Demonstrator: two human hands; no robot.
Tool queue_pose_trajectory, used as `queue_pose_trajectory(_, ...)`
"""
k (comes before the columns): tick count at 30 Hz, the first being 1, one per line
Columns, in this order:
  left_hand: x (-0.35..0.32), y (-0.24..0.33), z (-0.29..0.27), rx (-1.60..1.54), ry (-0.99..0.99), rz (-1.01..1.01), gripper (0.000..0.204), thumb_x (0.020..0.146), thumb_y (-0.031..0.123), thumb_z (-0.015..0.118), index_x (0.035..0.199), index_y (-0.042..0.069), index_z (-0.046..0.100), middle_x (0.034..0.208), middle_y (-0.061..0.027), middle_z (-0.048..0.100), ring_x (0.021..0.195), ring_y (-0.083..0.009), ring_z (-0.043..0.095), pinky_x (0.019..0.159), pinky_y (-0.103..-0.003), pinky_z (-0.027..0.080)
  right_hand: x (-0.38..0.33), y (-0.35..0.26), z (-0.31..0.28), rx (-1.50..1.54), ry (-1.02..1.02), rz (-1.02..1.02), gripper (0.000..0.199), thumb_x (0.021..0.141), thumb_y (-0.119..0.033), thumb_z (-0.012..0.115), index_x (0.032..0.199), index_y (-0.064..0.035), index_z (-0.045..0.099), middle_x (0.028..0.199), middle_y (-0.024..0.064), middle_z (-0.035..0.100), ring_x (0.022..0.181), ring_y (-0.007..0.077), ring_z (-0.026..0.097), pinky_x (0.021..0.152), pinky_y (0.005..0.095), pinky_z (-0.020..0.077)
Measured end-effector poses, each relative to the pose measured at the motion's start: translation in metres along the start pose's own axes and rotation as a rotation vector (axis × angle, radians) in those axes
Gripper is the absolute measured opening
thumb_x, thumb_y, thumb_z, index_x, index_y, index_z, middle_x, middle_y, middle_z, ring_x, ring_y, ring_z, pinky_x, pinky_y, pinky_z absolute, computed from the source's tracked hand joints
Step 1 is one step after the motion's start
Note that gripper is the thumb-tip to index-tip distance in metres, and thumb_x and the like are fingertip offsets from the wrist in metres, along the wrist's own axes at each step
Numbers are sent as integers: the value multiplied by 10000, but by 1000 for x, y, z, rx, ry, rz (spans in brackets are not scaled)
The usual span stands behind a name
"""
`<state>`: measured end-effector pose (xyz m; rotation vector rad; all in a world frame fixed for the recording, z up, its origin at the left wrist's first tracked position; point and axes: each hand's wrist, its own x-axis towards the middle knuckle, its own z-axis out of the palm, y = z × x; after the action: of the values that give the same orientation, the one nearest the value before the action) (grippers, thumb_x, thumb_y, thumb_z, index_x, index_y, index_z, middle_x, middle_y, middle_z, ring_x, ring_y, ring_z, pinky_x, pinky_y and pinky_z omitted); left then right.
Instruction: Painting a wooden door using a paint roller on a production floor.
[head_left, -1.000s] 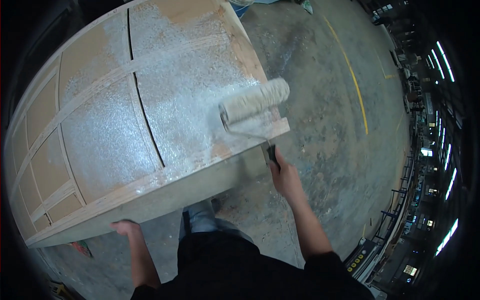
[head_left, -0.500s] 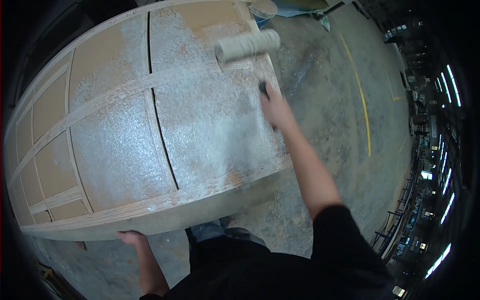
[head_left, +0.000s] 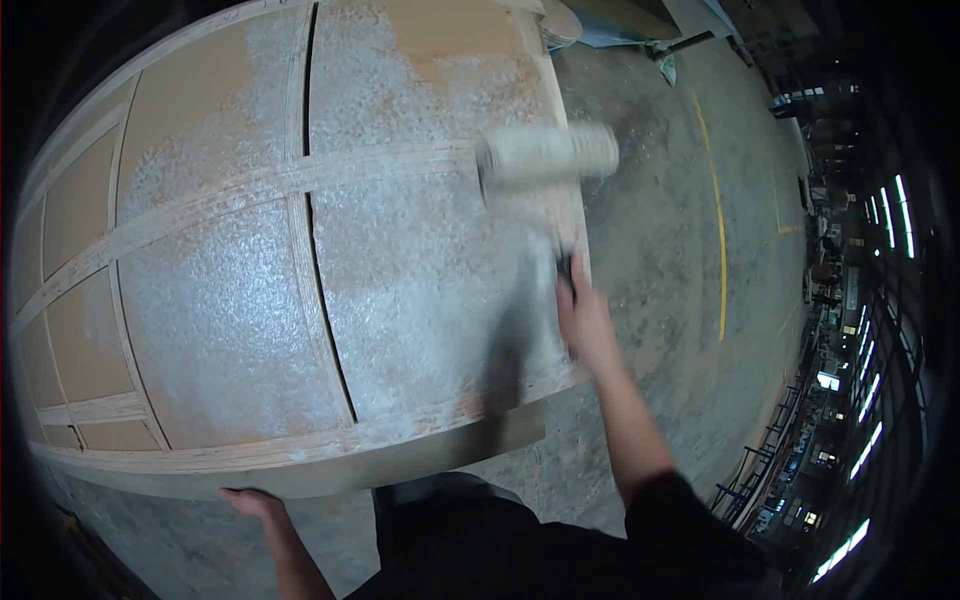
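Observation:
My right hand (head_left: pixel 583 315) is closed around the dark handle of a paint roller (head_left: pixel 545 158). The roller's thick, pale sleeve is blurred by motion over the right edge of a large framed wooden panel (head_left: pixel 170 300). Wet, whitish liquid covers much of the panel's right half, while its left sections show bare brown board. At the near edge, my left hand (head_left: pixel 255 502) touches the side of the panel, its fingers stretched toward the left. The undersides of those fingers are hidden.
A round-topped container (head_left: pixel 560 28) stands beyond the panel's far right corner. Yellow lines (head_left: pixel 718 220) mark the concrete floor on the right. Farther right are dark metal racks (head_left: pixel 765 460) and rows of lights. A dark shadow (head_left: pixel 510 345) falls across the panel.
My right hand and the roller have moved right and nearer to me, and a shadow now lies on the panel. The left hand stays at the near edge, slightly lower in view.

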<state>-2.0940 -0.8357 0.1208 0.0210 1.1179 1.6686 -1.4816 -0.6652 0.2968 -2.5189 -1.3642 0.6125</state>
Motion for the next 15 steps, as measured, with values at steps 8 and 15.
queue_pose_trajectory(8,9,-32,46,493,418,167,525,1012,360,269,1378,-4,362,1407,-155,401,1245,-279,419,1082,-403,306,166,-67,-5,-47,46,-186,582,908,-306,472,1400,-20,351,1018,328,602,983,465,582,873,471,457)
queue_pose_trajectory(15,7,-16,54,505,524,198,517,1016,339,258,1357,-27,390,1381,-139,440,1228,-281,442,1070,-400,332,-186,65,-16,14,-176,69,617,896,-132,561,1445,-83,284,890,339,593,864,501,580,709,489,483)
